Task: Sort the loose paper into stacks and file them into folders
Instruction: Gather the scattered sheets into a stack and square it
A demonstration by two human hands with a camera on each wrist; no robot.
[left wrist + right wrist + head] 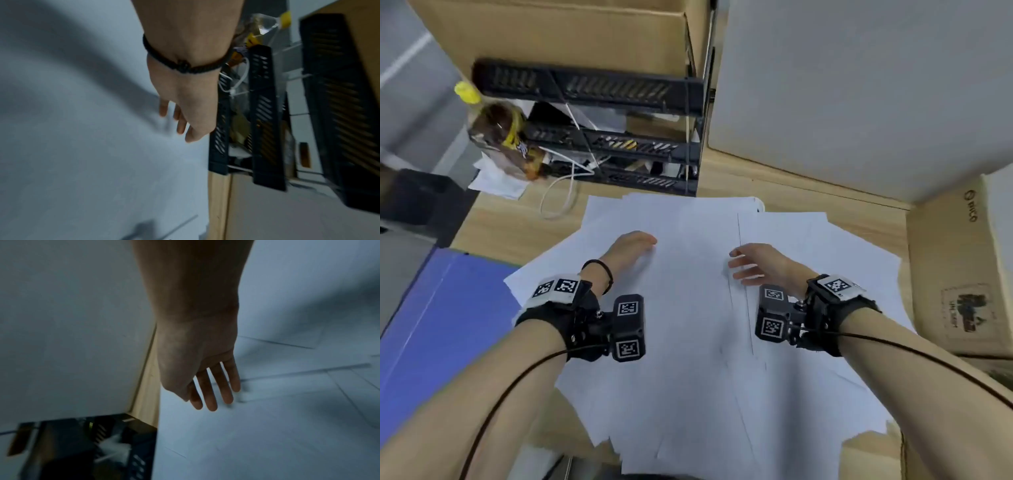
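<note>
Loose white paper sheets (688, 308) lie spread in an overlapping, unsquared layer over the wooden desk (510, 229), corners fanned out at different angles. No sorted stack visible.

Left hand (628, 248) is over the upper-left part of the spread, palm down, fingers extended and loose, gripping nothing. Left wrist view shows the fingertips (180, 128) near the paper surface; actual contact can't be confirmed, blurred. Black cord band on that wrist.

Right hand (756, 265) is over the upper-right part, beside a sheet edge that runs down the middle of the pile. Fingers (211, 394) are straight and slightly splayed, nothing held. They're low over the sheets; touching or not, can't tell.

Hands are apart, with bare paper between them.

Blue folder (431, 325) lies flat at the left edge of the desk, partly under the sheets.

Behind the paper: black tiered tray rack (619, 137) with clutter, bottle with yellow cap (496, 130) beside it, white cable (558, 195), cardboard boxes (959, 274) on the right.
</note>
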